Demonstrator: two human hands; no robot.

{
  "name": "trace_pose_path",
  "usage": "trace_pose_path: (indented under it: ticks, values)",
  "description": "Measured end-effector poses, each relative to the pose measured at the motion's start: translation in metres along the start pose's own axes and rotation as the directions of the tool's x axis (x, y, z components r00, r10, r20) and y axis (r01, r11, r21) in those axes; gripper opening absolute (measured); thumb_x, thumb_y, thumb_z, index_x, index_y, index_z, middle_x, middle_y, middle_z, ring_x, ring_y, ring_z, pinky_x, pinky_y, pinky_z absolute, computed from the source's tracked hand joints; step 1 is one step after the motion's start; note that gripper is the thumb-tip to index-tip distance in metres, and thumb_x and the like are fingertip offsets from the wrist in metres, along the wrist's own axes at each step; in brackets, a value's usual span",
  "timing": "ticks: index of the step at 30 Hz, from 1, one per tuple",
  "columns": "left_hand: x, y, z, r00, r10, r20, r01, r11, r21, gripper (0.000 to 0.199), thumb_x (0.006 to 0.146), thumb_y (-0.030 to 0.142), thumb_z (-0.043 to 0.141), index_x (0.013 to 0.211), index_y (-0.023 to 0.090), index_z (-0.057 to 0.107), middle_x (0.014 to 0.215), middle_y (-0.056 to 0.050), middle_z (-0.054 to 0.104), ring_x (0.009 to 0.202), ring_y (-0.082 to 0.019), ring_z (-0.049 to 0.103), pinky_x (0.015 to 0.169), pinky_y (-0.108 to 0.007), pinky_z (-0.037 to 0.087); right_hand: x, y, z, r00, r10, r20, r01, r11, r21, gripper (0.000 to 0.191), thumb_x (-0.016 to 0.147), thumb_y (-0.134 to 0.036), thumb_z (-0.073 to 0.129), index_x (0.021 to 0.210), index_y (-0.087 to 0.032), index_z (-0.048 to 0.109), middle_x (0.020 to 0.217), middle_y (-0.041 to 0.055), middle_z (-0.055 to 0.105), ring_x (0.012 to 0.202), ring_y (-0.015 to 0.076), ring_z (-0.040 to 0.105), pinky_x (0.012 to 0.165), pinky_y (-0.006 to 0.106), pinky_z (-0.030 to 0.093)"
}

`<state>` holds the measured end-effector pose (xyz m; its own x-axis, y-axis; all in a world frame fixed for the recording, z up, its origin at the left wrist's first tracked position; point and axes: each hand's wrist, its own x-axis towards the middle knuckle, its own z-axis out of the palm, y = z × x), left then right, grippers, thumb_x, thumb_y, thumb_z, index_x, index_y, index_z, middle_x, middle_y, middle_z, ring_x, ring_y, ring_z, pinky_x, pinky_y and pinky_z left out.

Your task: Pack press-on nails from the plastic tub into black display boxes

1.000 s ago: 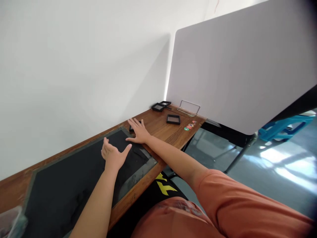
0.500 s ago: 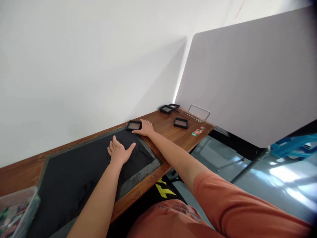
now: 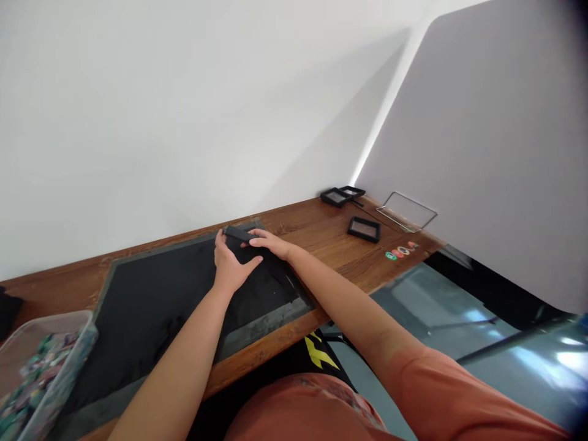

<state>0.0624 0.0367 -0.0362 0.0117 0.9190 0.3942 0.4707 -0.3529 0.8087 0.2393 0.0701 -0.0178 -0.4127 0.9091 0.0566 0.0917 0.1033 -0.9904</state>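
A small black frame is tilted up over the far part of the black mat, its thin edge toward me. My right hand grips its right end between thumb and fingers. At the frame's left end, my left hand has its fingertips against or just behind it, with the thumb spread out to the right. Whether the left fingers press on the frame is hard to see.
A clear plastic bin of small colourful pieces stands at the lower left. On the wooden table lie another black frame, overlapping frames, a wire stand and round stickers. A grey board rises at right.
The black frame has been lifted and tilted by my right hand and brought left over the mat. My left hand has moved up to its left end. The view has swung left.
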Motion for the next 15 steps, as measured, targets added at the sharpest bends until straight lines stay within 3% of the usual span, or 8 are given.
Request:
trace_pose_path:
  ticks: [4,8,13,15]
  values:
    - [-0.007,0.003,-0.005,0.985,0.151,-0.089,-0.151,0.989,0.007,0.106,0.066,0.044,0.088,0.15,0.018,0.029,0.149,-0.025,0.046,0.144,-0.04,0.045,0.119,-0.059,0.035,-0.011,-0.008,-0.008,0.979,0.037,0.199,-0.07,0.985,0.159,0.059,0.066,-0.054,0.083,0.11,-0.019,0.062,0.114,0.0107,0.074,0.108,0.0254,0.068,0.099,0.042,0.052]
    - [-0.009,0.007,-0.008,0.989,0.149,0.004,-0.146,0.972,-0.186,0.098,0.07,0.042,0.088,0.148,0.026,0.03,0.145,-0.019,0.052,0.127,-0.032,0.062,0.106,-0.052,0.051,-0.01,-0.005,-0.016,0.925,-0.044,0.376,-0.049,0.971,0.236,0.067,0.061,-0.036,0.091,0.119,-0.02,0.064,0.125,0.0091,0.071,0.123,0.0256,0.061,0.114,0.045,0.039]
    - [-0.009,0.007,-0.003,0.988,0.153,-0.006,-0.144,0.915,-0.377,0.107,0.069,0.038,0.089,0.152,0.027,0.023,0.14,-0.019,0.057,0.128,-0.031,0.063,0.108,-0.053,0.05,-0.007,0.006,-0.031,0.898,-0.142,0.417,0.019,0.958,0.287,0.082,0.057,-0.026,0.092,0.133,-0.025,0.062,0.148,0.0079,0.058,0.139,0.0261,0.05,0.123,0.046,0.025]
    - [-0.008,0.007,-0.001,0.986,0.153,0.066,-0.108,0.886,-0.451,0.106,0.069,0.037,0.09,0.152,0.028,0.025,0.142,-0.019,0.056,0.133,-0.032,0.059,0.11,-0.054,0.049,-0.009,0.008,-0.037,0.895,-0.166,0.414,0.026,0.946,0.322,0.083,0.057,-0.027,0.091,0.135,-0.026,0.063,0.152,0.0077,0.056,0.143,0.0273,0.047,0.124,0.046,0.022]
